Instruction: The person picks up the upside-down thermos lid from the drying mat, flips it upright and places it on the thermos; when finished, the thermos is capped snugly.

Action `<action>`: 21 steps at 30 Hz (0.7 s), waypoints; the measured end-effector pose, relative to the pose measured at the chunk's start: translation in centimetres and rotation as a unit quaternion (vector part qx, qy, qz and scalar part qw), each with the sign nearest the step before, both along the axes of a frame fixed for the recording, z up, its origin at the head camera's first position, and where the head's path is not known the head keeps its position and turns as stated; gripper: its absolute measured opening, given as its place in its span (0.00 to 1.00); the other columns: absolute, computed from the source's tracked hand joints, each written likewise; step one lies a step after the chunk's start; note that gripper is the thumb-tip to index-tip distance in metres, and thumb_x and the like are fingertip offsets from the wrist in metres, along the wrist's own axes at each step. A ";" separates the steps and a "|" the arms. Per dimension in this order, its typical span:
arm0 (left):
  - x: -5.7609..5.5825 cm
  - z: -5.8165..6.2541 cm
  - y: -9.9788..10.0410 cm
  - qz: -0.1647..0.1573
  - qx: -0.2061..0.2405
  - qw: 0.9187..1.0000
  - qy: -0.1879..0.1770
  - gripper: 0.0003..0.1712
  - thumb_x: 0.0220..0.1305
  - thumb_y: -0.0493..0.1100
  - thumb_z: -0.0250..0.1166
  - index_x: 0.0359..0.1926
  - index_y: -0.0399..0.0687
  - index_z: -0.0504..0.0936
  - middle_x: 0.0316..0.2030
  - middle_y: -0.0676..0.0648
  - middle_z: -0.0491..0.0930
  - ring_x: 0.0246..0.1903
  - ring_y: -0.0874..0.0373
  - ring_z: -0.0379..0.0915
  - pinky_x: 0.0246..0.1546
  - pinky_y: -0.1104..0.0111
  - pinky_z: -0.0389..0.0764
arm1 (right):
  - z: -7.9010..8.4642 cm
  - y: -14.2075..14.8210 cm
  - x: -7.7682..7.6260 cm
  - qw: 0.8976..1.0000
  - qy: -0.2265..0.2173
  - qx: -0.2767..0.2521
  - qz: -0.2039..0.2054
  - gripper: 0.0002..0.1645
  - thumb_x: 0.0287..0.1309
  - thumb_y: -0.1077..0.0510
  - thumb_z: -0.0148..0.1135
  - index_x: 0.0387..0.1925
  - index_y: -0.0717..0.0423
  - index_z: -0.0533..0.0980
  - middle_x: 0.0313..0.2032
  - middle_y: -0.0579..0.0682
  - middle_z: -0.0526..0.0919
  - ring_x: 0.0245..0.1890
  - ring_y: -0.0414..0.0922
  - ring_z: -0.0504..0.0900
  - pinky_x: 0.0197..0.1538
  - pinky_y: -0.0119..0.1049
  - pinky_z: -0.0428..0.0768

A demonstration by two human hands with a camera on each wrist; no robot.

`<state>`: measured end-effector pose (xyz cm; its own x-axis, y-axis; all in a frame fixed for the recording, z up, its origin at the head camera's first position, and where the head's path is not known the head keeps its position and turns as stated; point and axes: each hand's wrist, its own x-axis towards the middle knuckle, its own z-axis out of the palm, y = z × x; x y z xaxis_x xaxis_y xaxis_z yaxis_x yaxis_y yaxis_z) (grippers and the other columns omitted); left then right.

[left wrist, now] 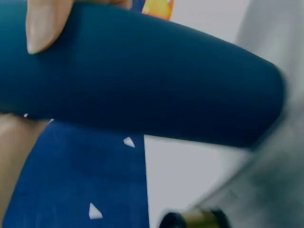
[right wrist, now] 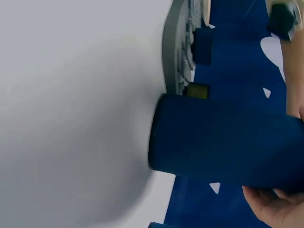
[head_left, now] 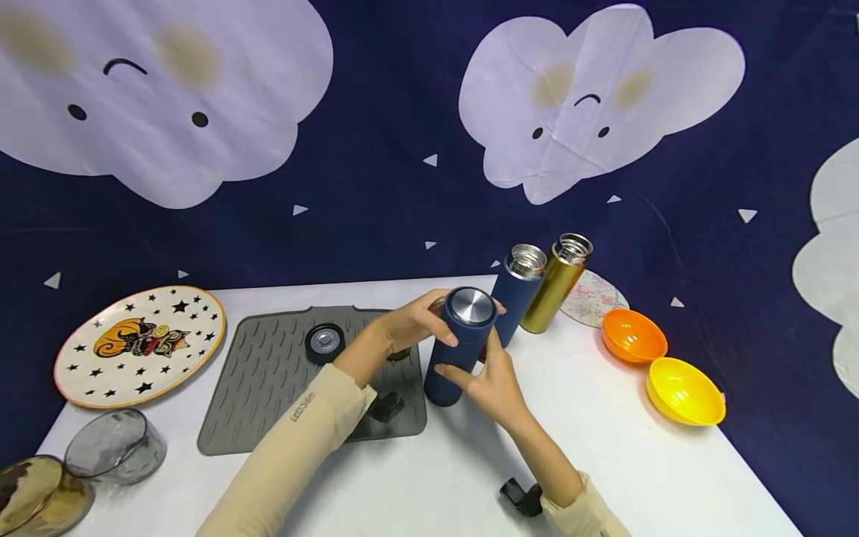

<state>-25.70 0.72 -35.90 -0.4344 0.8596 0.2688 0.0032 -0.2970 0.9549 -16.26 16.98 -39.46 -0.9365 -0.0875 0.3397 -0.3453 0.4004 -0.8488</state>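
Both hands hold a dark blue thermos flask (head_left: 451, 365) topped by a lid with a silver disc (head_left: 472, 306). My left hand (head_left: 421, 322) grips it high up, near the lid, its thumb lying across the front. Lower on the body, my right hand (head_left: 493, 384) holds it from the right side. The flask's side fills much of the left wrist view; its base shows in the right wrist view, and whether it touches the table I cannot tell. Right behind stand another blue flask (head_left: 515, 294) and a gold flask (head_left: 554, 287), both with uncovered steel mouths.
A grey drying mat (head_left: 262, 380) bears a dark lid (head_left: 325, 343) and a gold lid (head_left: 400, 354), partly hidden by the left arm. Left are an oval plate (head_left: 154, 365), a clear glass (head_left: 127, 455) and an amber glass (head_left: 54, 507). Orange (head_left: 634, 335) and yellow (head_left: 684, 391) bowls lie right.
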 end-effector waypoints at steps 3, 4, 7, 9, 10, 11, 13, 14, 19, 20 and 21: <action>1.6 -0.9 -2.5 0.120 -0.033 0.992 -0.021 0.41 0.52 0.38 0.65 0.69 0.39 0.66 0.65 0.46 0.72 0.67 0.51 0.64 0.72 0.52 0.58 | 0.2 -0.3 -0.4 0.999 -0.020 -0.024 -0.028 0.47 0.44 0.63 0.78 0.65 0.57 0.64 0.56 0.58 0.80 0.54 0.54 0.82 0.58 0.54 0.79; 2.2 -1.2 -3.5 0.159 -0.040 0.986 -0.022 0.40 0.55 0.37 0.65 0.70 0.41 0.65 0.65 0.45 0.71 0.68 0.51 0.63 0.73 0.53 0.58 | 0.3 -0.5 -0.6 0.999 -0.023 -0.028 -0.040 0.46 0.44 0.63 0.78 0.64 0.58 0.64 0.55 0.59 0.81 0.53 0.55 0.82 0.58 0.54 0.78; 4.0 -2.0 -7.1 0.256 -0.057 0.965 0.003 0.38 0.60 0.36 0.67 0.71 0.42 0.65 0.70 0.42 0.67 0.72 0.48 0.59 0.74 0.54 0.57 | 0.7 -0.8 -1.8 0.996 -0.023 -0.034 -0.079 0.46 0.44 0.62 0.79 0.63 0.61 0.64 0.54 0.61 0.80 0.53 0.56 0.82 0.59 0.54 0.77; 5.1 -2.5 -9.7 0.319 -0.083 0.944 0.018 0.37 0.62 0.36 0.68 0.70 0.41 0.66 0.70 0.40 0.66 0.72 0.46 0.59 0.74 0.55 0.58 | 0.9 -1.1 -3.0 0.994 -0.019 -0.028 -0.105 0.46 0.43 0.61 0.79 0.63 0.61 0.64 0.53 0.62 0.80 0.54 0.57 0.81 0.60 0.54 0.76; 5.7 -2.9 -10.9 0.348 -0.097 0.932 0.023 0.36 0.62 0.36 0.69 0.70 0.41 0.66 0.69 0.39 0.67 0.71 0.45 0.59 0.73 0.56 0.59 | 1.0 -1.2 -3.7 0.993 -0.018 -0.024 -0.117 0.47 0.43 0.60 0.79 0.63 0.61 0.63 0.53 0.62 0.80 0.55 0.58 0.80 0.60 0.54 0.75; 6.1 -3.2 -12.0 0.376 -0.112 0.920 0.027 0.36 0.62 0.37 0.68 0.69 0.41 0.67 0.69 0.39 0.67 0.71 0.45 0.59 0.73 0.57 0.59 | 1.0 -1.3 -4.4 0.992 -0.016 -0.019 -0.128 0.47 0.43 0.59 0.79 0.63 0.61 0.63 0.53 0.62 0.80 0.55 0.58 0.80 0.60 0.54 0.75; 6.9 -3.8 -13.8 0.428 -0.140 0.893 0.025 0.35 0.63 0.37 0.68 0.69 0.39 0.67 0.69 0.38 0.67 0.71 0.44 0.60 0.73 0.58 0.60 | 0.9 -1.7 -5.9 0.989 -0.013 -0.006 -0.146 0.48 0.43 0.57 0.80 0.63 0.61 0.63 0.53 0.62 0.80 0.55 0.59 0.80 0.59 0.55 0.75; 7.1 -4.1 -14.5 0.452 -0.153 0.879 0.021 0.34 0.63 0.37 0.68 0.68 0.38 0.67 0.68 0.38 0.68 0.71 0.44 0.60 0.73 0.59 0.60 | 0.8 -1.8 -6.5 0.988 -0.011 -0.001 -0.154 0.47 0.43 0.56 0.80 0.63 0.61 0.64 0.52 0.62 0.80 0.54 0.59 0.80 0.59 0.55 0.76; 7.4 -5.3 -16.5 0.523 -0.216 0.824 0.012 0.35 0.62 0.36 0.68 0.68 0.34 0.66 0.69 0.35 0.66 0.71 0.41 0.59 0.74 0.58 0.58 | 0.5 -2.4 -8.9 0.985 -0.009 0.015 -0.170 0.47 0.45 0.54 0.79 0.63 0.61 0.63 0.52 0.64 0.81 0.53 0.61 0.80 0.57 0.56 0.76; 7.2 -5.5 -16.7 0.527 -0.232 0.818 0.016 0.37 0.61 0.36 0.68 0.69 0.34 0.65 0.69 0.34 0.65 0.71 0.40 0.58 0.74 0.56 0.57 | 0.5 -2.5 -9.0 0.985 -0.012 0.016 -0.170 0.47 0.46 0.54 0.79 0.64 0.61 0.63 0.52 0.64 0.80 0.54 0.61 0.80 0.58 0.56 0.76; 7.0 -5.7 -16.9 0.527 -0.250 0.812 0.020 0.39 0.60 0.36 0.69 0.70 0.33 0.64 0.70 0.33 0.64 0.72 0.39 0.56 0.74 0.55 0.57 | 0.5 -2.6 -9.1 0.985 -0.017 0.017 -0.170 0.48 0.46 0.53 0.78 0.64 0.60 0.63 0.53 0.64 0.80 0.54 0.61 0.80 0.58 0.56 0.76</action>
<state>-18.67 -16.22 -41.60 -0.9992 0.0216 0.0340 0.0391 0.3156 0.9481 -25.37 14.41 -38.91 -0.9245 0.2226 0.3093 -0.1575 0.5160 -0.8420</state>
